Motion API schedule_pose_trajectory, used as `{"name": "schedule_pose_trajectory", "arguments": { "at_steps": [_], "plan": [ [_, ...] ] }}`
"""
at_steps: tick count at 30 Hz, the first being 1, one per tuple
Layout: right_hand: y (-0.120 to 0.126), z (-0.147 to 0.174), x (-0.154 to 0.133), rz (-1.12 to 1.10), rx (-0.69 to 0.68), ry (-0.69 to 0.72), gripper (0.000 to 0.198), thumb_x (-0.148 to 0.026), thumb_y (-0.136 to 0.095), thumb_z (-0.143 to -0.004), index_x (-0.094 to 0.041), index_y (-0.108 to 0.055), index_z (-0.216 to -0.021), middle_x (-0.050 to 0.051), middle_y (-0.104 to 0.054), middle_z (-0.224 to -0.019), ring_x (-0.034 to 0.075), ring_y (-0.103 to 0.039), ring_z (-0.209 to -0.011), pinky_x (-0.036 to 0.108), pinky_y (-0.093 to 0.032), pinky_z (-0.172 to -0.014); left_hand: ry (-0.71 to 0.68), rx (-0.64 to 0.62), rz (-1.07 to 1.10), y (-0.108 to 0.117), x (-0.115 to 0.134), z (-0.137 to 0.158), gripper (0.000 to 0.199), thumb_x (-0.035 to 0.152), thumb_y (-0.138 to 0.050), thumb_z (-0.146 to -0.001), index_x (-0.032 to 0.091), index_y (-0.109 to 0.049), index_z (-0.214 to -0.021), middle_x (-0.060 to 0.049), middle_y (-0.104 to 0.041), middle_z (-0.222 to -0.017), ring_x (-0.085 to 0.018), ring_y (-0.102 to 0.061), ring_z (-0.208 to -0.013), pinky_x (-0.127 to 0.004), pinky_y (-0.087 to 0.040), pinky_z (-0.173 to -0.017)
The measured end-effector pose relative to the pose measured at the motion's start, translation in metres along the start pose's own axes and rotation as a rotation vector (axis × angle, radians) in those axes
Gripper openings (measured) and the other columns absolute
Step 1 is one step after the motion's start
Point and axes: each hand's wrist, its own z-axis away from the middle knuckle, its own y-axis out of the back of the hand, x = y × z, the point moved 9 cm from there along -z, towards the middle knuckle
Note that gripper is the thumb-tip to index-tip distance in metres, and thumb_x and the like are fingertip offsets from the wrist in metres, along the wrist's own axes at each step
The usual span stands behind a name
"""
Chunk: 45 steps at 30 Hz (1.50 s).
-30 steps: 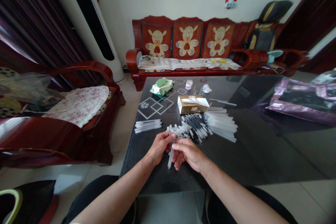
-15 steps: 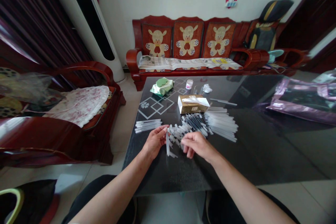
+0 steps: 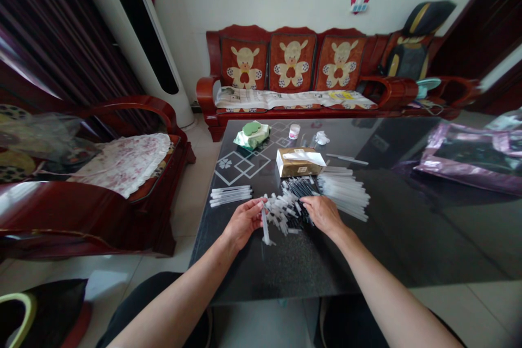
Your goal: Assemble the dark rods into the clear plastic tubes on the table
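My left hand [image 3: 246,221] pinches a translucent white pen barrel [image 3: 265,224], which points down toward the table. My right hand [image 3: 324,213] is at the near edge of a pile of thin black pen refills [image 3: 299,186], its fingers bent together; what they grip, if anything, is hidden. Between the hands lies a heap of small whitish pen caps [image 3: 279,209]. Beyond my right hand is a fanned stack of clear pen barrels [image 3: 345,191]. A short row of pens [image 3: 231,195] with dark ends lies left of my left hand.
A tissue box [image 3: 300,163] stands behind the refills on the black table [image 3: 253,277]. Farther back are a green wipes pack [image 3: 252,135], a small white cup [image 3: 294,131] and a crumpled tissue [image 3: 322,137]. A purple-edged plastic bag [image 3: 460,160] lies at the right.
My right hand has moved right and slightly away from me, from over the caps to the black refills. My left hand has shifted slightly right with the pen barrel.
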Motion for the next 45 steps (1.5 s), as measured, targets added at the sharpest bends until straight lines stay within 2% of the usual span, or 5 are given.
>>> {"name": "schedule_pose_trajectory", "arguments": {
  "at_steps": [19,27,31,36,45],
  "plan": [
    [-0.008,-0.004,-0.005,0.027,-0.04,0.002,0.026,-0.024,-0.05,-0.087,-0.023,-0.072,-0.099,0.009,-0.074,-0.092,0.022,-0.068,-0.089,0.027,-0.043,-0.072,-0.011,-0.042,-0.009,-0.002,0.001,0.0,0.029,0.021,-0.071,-0.077,0.009,-0.065,-0.104,-0.005,-0.065,-0.073,-0.008,-0.059,-0.054,-0.019,-0.051,-0.052],
    [0.003,-0.005,0.0,-0.076,0.074,-0.066,0.028,-0.025,-0.046,-0.087,-0.022,-0.073,-0.092,0.009,-0.074,-0.087,0.022,-0.068,-0.083,0.028,-0.045,-0.071,-0.034,-0.038,-0.013,-0.001,0.003,0.0,0.028,0.022,-0.072,-0.077,0.01,-0.064,-0.101,-0.005,-0.065,-0.073,-0.009,-0.06,-0.053,-0.02,-0.052,-0.051],
    [0.016,0.002,-0.003,-0.504,0.169,-0.099,0.023,-0.029,-0.051,-0.081,-0.017,-0.071,-0.084,0.008,-0.071,-0.072,0.02,-0.067,-0.068,0.029,-0.048,-0.065,-0.064,0.003,0.008,0.003,0.006,-0.002,0.026,0.022,-0.072,-0.077,0.011,-0.063,-0.098,-0.004,-0.065,-0.072,-0.008,-0.06,-0.051,-0.02,-0.052,-0.051],
    [-0.001,0.018,-0.035,-1.371,-0.051,-0.15,0.025,-0.033,-0.065,-0.072,-0.013,-0.066,-0.086,0.005,-0.069,-0.067,0.018,-0.065,-0.053,0.031,-0.053,-0.055,-0.095,0.106,0.052,0.013,0.011,-0.003,0.021,0.018,-0.07,-0.077,0.012,-0.06,-0.094,-0.002,-0.064,-0.068,-0.01,-0.062,-0.053,-0.02,-0.054,-0.052],
    [0.001,0.026,-0.05,-1.555,-0.075,-0.158,0.024,-0.03,-0.072,-0.068,-0.013,-0.069,-0.084,0.005,-0.071,-0.068,0.017,-0.066,-0.054,0.032,-0.055,-0.057,-0.172,0.201,0.116,0.024,0.017,-0.004,0.018,0.017,-0.071,-0.076,0.013,-0.057,-0.086,0.0,-0.063,-0.067,-0.011,-0.066,-0.059,-0.019,-0.056,-0.055]
  ]
}}
